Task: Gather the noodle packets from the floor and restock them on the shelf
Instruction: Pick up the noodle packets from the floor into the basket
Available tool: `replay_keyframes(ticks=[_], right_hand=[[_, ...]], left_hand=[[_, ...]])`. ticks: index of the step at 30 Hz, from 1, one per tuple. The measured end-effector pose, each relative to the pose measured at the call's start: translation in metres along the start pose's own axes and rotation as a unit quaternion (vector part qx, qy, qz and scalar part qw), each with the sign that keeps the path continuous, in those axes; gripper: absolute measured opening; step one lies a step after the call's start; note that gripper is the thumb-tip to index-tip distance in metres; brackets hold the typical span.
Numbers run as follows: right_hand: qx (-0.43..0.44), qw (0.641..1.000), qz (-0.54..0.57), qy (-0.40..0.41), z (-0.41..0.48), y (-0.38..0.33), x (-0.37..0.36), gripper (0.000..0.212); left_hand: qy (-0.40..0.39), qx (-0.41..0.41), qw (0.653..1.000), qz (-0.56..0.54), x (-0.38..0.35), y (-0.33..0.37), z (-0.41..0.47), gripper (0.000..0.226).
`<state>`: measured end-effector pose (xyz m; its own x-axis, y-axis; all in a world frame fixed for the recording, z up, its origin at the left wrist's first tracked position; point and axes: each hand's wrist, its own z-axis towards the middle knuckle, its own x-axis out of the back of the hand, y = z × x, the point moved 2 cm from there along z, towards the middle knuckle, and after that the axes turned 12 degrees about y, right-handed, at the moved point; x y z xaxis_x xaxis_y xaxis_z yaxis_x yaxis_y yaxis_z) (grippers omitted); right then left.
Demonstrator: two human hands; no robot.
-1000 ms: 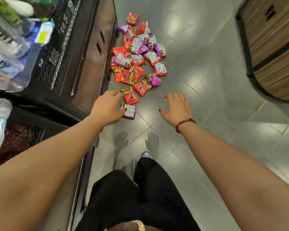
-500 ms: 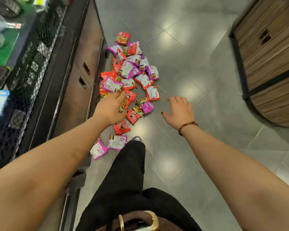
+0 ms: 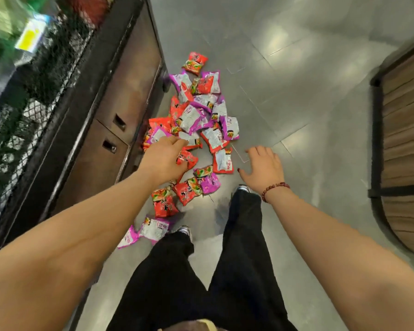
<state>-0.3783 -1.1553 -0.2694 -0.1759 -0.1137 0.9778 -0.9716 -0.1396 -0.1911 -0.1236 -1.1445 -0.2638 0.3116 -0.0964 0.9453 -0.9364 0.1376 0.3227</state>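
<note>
Several red and purple noodle packets (image 3: 201,120) lie heaped on the grey tiled floor beside the shelf unit (image 3: 120,75). My left hand (image 3: 163,158) reaches down into the near side of the heap, fingers curled round a red noodle packet (image 3: 188,160). To the right of the heap, my right hand (image 3: 263,168) hovers over the floor with fingers spread and holds nothing. More red packets (image 3: 164,201) and two purple ones (image 3: 153,230) lie closer to my feet.
The shelf unit's brown base has two recessed handles (image 3: 118,121), with a black mesh basket (image 3: 34,96) above it. A curved wooden display (image 3: 406,144) stands at the right. My legs in black trousers (image 3: 242,235) stand just behind the packets.
The view has shifted forward and the heap sits nearer. My left hand has moved from the near packets into the heap. My right hand keeps its spread pose.
</note>
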Motion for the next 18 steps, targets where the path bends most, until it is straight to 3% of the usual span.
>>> replay_keyframes(ticks=[5,9,18], right_hand=[[0.063,0.997,0.005,-0.054,0.081,0.043,-0.026,0.049],[0.086,0.992,0.01,-0.095,0.127,0.072,-0.057,0.055],[0.025,0.984,0.082,-0.157,0.199,0.11,-0.218,0.068]], left_hand=[[0.023,0.138,0.99,-0.026,-0.04,0.005,0.036,0.06],[0.033,0.267,0.96,-0.073,-0.087,0.01,0.053,0.058],[0.003,0.396,0.911,-0.118,-0.264,-0.027,0.069,0.08]])
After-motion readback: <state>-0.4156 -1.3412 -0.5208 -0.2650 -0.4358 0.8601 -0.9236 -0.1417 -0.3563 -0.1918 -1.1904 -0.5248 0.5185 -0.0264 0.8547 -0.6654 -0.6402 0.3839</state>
